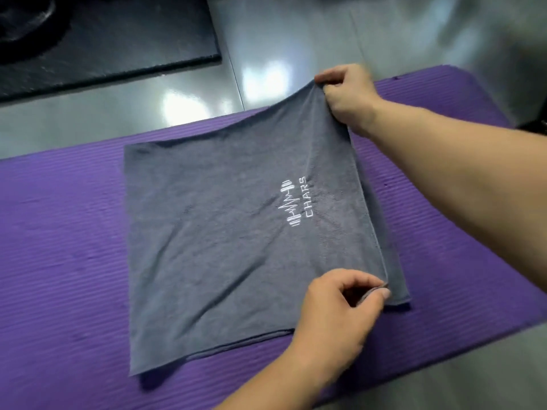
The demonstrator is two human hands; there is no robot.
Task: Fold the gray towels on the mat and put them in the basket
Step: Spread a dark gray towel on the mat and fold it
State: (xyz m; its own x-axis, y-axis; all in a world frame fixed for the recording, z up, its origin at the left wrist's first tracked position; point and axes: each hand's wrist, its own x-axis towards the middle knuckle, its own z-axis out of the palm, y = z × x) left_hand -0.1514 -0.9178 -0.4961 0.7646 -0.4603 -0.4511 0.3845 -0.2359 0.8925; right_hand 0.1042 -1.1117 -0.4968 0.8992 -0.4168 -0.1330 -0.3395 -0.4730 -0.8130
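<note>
Head view: gray terry towel with white embroidered logo lies on purple ribbed foam mat. Left hand pinches its near right corner; right hand pinches the far right corner, slightly raised.

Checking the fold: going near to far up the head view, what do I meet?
Left hand pinching a near corner of the gray terry towel → white embroidered CHARS logo → right hand pinching a far corner → glossy gray floor.
</note>
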